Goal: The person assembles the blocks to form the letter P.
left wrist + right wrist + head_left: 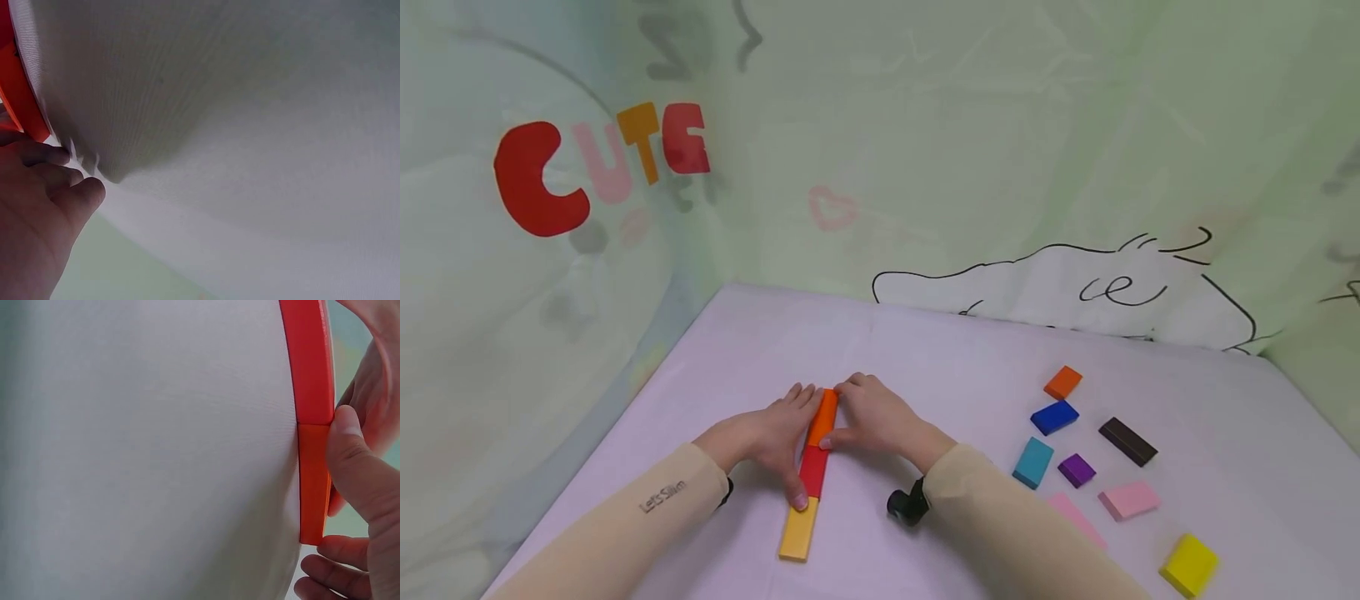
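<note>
An orange block (824, 414), a red block (812, 473) and a light orange block (797, 533) lie end to end in one line on the table. My left hand (772, 432) is along the left side of the row, its thumb touching where red meets light orange. From the right, my right hand (880, 417) holds the orange block, index finger at its far end and thumb by the joint with the red block. The right wrist view shows that thumb against the orange block (314, 481). The left wrist view shows only part of the left hand (37, 200).
To the right lie loose blocks: orange (1063, 382), dark blue (1055, 417), black (1128, 442), light blue (1033, 462), purple (1077, 471), pink (1130, 500) and yellow (1190, 566). Another pink block (1077, 520) is partly behind the right sleeve. Hanging cloth walls (1000, 150) border the table.
</note>
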